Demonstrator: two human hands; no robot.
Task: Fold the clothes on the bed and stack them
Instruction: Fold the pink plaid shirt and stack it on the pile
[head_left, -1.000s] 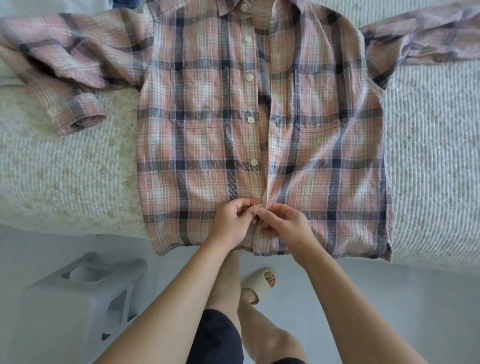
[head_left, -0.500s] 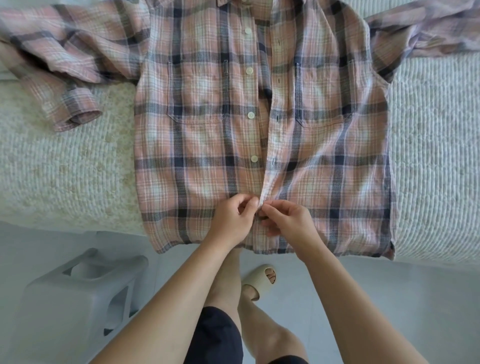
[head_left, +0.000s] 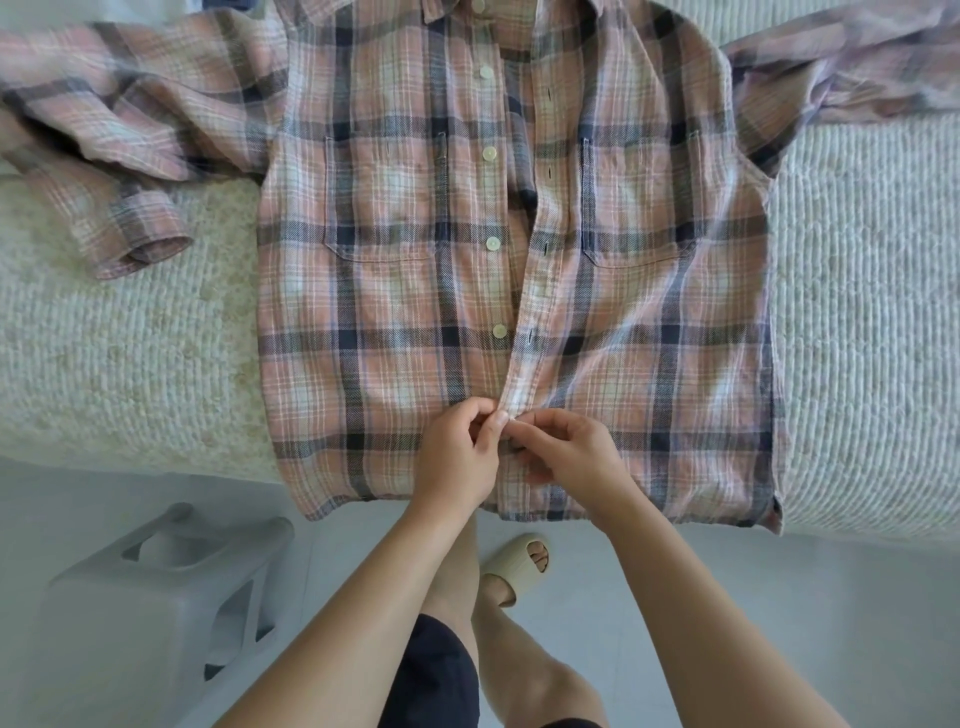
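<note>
A pink and navy plaid shirt (head_left: 395, 291) lies front-up on the bed (head_left: 857, 332), collar away from me, sleeves spread to both sides, hem hanging over the near edge. Its front is unbuttoned above my hands, with several pale buttons showing on the left placket. My left hand (head_left: 457, 457) and my right hand (head_left: 576, 457) meet at the lower placket, fingertips pinching the two front edges together. The button under my fingers is hidden.
A grey plastic stool (head_left: 156, 597) stands on the pale floor at lower left, close to the bed's edge. My legs and a beige slipper (head_left: 519, 564) are below the shirt's hem. The textured cream bedcover shows on both sides of the shirt.
Both hands stay pinched at the same spot on the lower placket, fingers shifting only slightly. The view has tilted a little.
</note>
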